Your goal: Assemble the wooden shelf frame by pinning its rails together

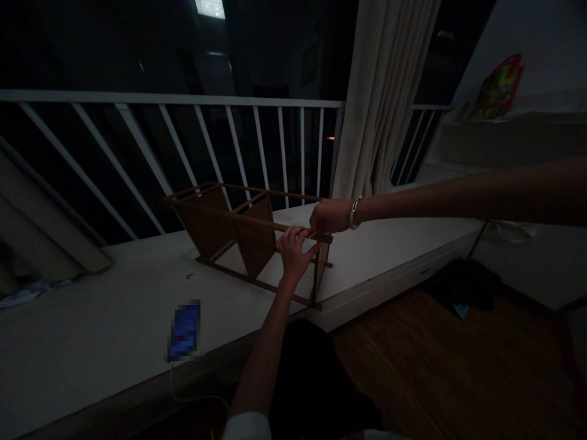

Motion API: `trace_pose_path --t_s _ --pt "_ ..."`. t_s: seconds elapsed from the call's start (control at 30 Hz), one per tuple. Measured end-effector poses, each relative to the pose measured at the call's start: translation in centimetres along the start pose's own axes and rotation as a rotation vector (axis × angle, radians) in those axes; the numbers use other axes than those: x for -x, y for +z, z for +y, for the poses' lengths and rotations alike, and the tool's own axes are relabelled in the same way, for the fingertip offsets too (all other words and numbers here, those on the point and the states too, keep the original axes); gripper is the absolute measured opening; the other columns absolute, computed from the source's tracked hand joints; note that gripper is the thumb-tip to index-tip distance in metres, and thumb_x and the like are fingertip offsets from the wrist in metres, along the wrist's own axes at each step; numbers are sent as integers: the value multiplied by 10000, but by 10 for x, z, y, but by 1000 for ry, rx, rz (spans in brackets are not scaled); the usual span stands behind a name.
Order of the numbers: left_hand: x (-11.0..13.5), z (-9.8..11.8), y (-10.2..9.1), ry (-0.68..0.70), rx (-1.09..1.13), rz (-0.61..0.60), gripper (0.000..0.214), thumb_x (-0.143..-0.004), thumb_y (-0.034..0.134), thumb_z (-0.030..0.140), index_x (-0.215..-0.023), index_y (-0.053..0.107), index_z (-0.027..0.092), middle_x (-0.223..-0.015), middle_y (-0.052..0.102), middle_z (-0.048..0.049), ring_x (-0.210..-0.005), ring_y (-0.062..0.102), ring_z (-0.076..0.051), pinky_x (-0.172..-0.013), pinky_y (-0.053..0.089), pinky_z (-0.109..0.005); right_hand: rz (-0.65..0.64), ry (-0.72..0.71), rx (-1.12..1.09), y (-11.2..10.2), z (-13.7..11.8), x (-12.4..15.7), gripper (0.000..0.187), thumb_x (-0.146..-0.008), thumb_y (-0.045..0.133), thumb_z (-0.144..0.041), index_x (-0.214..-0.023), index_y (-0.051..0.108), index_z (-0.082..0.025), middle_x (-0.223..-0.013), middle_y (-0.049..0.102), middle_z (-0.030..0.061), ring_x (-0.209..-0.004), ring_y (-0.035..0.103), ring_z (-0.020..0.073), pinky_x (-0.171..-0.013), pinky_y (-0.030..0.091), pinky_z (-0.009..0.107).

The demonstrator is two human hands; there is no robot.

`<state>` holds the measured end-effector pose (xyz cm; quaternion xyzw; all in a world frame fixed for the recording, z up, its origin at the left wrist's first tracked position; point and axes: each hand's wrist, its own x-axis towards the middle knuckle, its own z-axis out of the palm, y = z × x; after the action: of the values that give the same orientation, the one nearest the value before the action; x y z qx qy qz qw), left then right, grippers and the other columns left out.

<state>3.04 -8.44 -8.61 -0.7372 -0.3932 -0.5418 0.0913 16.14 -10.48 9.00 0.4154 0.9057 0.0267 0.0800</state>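
Observation:
A brown wooden shelf rack [254, 223] with thin rails and flat panels lies on its side on the white window ledge. My left hand [295, 252] has its fingers bent over the upper front rail near the rack's right end, thumb pointing toward the right hand. Just above and behind it, my right hand [331, 216], with a silver bracelet at the wrist, is closed against that same end of the rail. Its fingertips hide whatever they pinch. Dim light leaves the contact between the two hands unclear.
A phone-like blurred blue object [184, 330] with a white cable lies on the ledge [114, 318], near a small bit [189, 276]. White railing [257, 140] and a curtain [383, 91] stand behind. A dark heap [463, 284] rests on the wooden floor at right.

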Motion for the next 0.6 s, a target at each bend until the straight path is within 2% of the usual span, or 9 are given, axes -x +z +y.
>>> trace_pose_path --t_s 0.17,0.3,0.37,0.6 --pt "1 -2 0 12 9 -5 424 -741 575 506 -1056 584 221 -1101 569 -78 -1137 419 -234 -941 299 -370 0 43 -20 -2 -3 -4 220 -705 553 -224 -848 704 -152 -756 682 44 -671 571 119 -593 341 186" --pt "0 0 -1 2 -3 -19 426 -746 567 508 -1058 585 219 -1100 565 -84 -1137 420 -240 -930 310 -368 31 91 -51 -2 -4 -5 403 -667 605 -240 -1062 610 -163 -779 682 27 -706 585 120 -592 347 178" --pt "0 1 -2 2 -1 -23 426 -749 567 503 -1069 581 223 -1111 561 -84 -1141 418 -240 -936 307 -368 55 107 -56 -1 -6 -5 444 -671 613 -277 -1100 570 -171 -792 678 27 -706 585 122 -589 344 183" --pt "0 0 -1 11 13 1 427 -752 570 489 -1078 576 213 -1095 567 -87 -1133 424 -235 -937 312 -366 60 152 -58 7 -2 -5 250 -684 576 -238 -912 660 -179 -818 676 41 -727 591 138 -588 355 195"
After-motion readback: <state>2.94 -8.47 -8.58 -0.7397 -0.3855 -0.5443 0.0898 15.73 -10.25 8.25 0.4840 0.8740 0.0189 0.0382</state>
